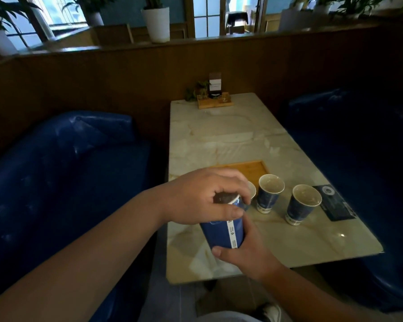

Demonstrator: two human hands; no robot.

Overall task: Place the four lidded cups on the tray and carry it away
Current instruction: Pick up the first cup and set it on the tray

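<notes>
A blue paper cup [221, 234] is held above the near edge of the marble table [219, 135]. My right hand [244, 254] grips its lower body from below. My left hand [205, 196] covers its top, fingers curled around the rim where a dark lid shows. Two more blue cups stand on the table with light tops: one [269, 194] beside the wooden tray [247, 169], another [301, 204] further right. The rim of a further cup [252, 190] peeks out behind my left fingers. My left hand hides most of the tray.
A dark flat card or booklet [333, 202] lies right of the cups. A small wooden stand with a plant and a sign [213, 96] sits at the table's far end. Blue padded benches [68, 170] flank the table on both sides.
</notes>
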